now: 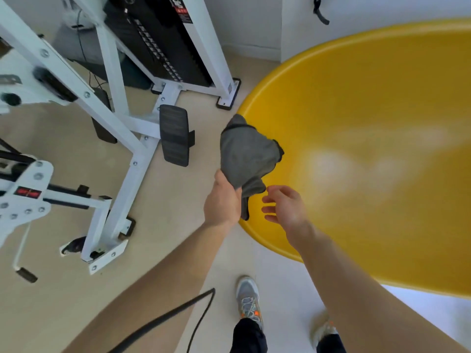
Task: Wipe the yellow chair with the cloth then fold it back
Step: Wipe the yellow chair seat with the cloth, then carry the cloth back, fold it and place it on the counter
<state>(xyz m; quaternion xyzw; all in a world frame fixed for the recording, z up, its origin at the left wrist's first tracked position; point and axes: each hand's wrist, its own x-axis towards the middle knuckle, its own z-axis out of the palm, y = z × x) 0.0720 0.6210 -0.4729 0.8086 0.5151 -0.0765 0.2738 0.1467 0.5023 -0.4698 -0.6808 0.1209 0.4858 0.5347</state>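
Note:
A large glossy yellow chair [369,138] fills the right side of the view, its rounded rim facing me. A grey cloth [246,154] with dark edging lies bunched over the chair's left rim. My left hand [223,202] grips the near end of the cloth at the rim. Just right of the cloth, my right hand [285,207] hovers over the seat with fingers spread and relaxed, holding nothing; its fingertips are close to the cloth's lower corner.
A white gym machine [107,118] with a black weight stack [163,39] and black foot pads stands to the left on the beige floor. A black cable [178,317] hangs near my legs. My grey shoes [248,299] stand below the chair rim.

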